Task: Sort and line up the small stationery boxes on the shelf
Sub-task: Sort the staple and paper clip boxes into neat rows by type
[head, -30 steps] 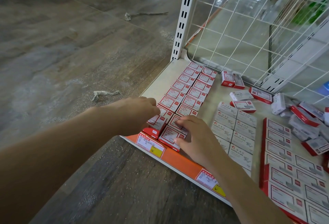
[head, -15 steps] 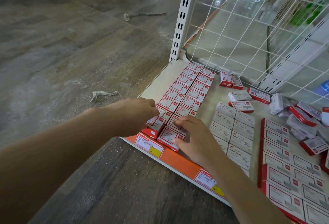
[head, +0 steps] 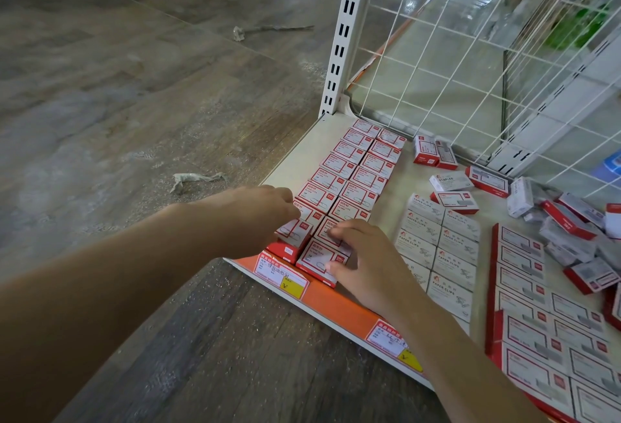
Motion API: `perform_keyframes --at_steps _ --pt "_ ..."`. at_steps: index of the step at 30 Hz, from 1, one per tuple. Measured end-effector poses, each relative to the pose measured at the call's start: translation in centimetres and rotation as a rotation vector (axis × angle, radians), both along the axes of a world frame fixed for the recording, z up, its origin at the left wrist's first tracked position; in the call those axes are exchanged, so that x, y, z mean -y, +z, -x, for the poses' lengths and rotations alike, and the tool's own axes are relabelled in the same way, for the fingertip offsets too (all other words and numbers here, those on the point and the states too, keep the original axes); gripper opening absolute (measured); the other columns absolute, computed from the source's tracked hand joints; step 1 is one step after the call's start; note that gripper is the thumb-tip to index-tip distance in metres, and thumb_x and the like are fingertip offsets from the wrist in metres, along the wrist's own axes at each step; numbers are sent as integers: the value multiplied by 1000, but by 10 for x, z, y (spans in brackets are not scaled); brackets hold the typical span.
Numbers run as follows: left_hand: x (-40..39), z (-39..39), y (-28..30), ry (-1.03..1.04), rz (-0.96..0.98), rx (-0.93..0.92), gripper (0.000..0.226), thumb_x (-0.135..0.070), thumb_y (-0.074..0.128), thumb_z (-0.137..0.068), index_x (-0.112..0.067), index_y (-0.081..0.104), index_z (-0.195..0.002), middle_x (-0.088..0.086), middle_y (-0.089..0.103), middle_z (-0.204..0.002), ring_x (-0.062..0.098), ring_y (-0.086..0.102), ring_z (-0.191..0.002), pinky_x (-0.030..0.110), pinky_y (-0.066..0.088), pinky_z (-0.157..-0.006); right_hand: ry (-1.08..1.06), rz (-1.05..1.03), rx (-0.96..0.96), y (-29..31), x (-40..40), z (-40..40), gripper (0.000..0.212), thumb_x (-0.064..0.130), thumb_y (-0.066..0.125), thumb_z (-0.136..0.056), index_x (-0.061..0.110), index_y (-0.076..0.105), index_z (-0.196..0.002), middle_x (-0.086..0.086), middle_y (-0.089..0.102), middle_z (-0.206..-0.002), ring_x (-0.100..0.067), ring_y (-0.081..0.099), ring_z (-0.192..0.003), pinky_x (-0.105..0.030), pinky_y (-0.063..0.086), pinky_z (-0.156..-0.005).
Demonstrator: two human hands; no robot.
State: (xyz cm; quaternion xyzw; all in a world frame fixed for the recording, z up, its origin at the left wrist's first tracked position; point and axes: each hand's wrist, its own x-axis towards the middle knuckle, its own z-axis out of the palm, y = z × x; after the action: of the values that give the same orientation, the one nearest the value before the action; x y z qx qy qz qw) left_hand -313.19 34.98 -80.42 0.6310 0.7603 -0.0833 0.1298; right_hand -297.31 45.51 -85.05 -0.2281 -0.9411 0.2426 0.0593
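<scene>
Wood-look floor [head: 134,103], paper scraps [head: 196,179], white wire grid [head: 470,53]; green blur behind, maybe bottles.

Only the person's two forearms and hands showed. Both arms were bare from the frame's lower edge to the fingertips, with no sleeve reaching into sight. The left hand [head: 258,217] wore no glove, ring, watch or band, and the same went for the right hand [head: 366,264]. The fingernails that showed on the right hand were short and unpainted.
</scene>
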Motion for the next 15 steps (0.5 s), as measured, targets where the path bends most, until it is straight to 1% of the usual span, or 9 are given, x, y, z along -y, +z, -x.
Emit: perform_keyframes --at_steps 3,6,7,9,12,14,15 --pt "1 -1 1 -5 -2 -10 50 -22 48 -95 -25 32 -142 -2 39 -140 14 41 -125 32 41 -102 -6 -2 -1 -1 0 0 45 27 61 -88 18 47 -129 9 46 -127 -3 40 -118 -3 29 -85" --pt "3 -2 2 -8 -12 -14 50 -23 47 -95 -26 30 -143 -3 37 -143 14 39 -128 32 39 -104 -14 -4 -12 0 -2 -2 43 26 65 -85 18 51 -125 9 50 -122 -1 43 -114 5 29 -74" --pt "3 -2 3 -9 -15 -14 51 -22 47 -96 -27 30 -143 -4 36 -144 14 37 -129 32 38 -105 -18 -6 -20 0 -3 -3 42 26 66 -84 19 52 -124 10 51 -121 0 44 -112 5 29 -73" --pt "3 -4 4 -5 -16 -5 53 -19 46 -95 -28 27 -144 -5 33 -146 13 34 -131 32 36 -106 -27 -27 -25 0 -5 -6 40 27 66 -83 22 55 -121 13 52 -120 4 43 -109 5 27 -74" --pt "4 -7 8 12 -21 29 57 -25 51 -93 -30 26 -144 -7 31 -147 12 33 -132 32 37 -106 -45 -67 -20 2 -7 -11 37 29 66 -84 24 55 -119 14 51 -122 8 37 -104 6 24 -72" --pt "3 -11 12 19 -25 45 57 -29 51 -93 -31 27 -144 -8 32 -146 12 35 -131 34 39 -104 -69 -54 -17 4 -10 -17 37 26 65 -85 23 54 -120 13 50 -124 5 40 -106 5 25 -77" --pt "2 -13 13 21 -28 51 55 -31 50 -93 -32 27 -143 -9 32 -145 12 36 -130 34 39 -104 -87 -41 -10 5 -10 -19 38 26 65 -85 23 54 -121 13 50 -124 3 42 -107 1 28 -82"
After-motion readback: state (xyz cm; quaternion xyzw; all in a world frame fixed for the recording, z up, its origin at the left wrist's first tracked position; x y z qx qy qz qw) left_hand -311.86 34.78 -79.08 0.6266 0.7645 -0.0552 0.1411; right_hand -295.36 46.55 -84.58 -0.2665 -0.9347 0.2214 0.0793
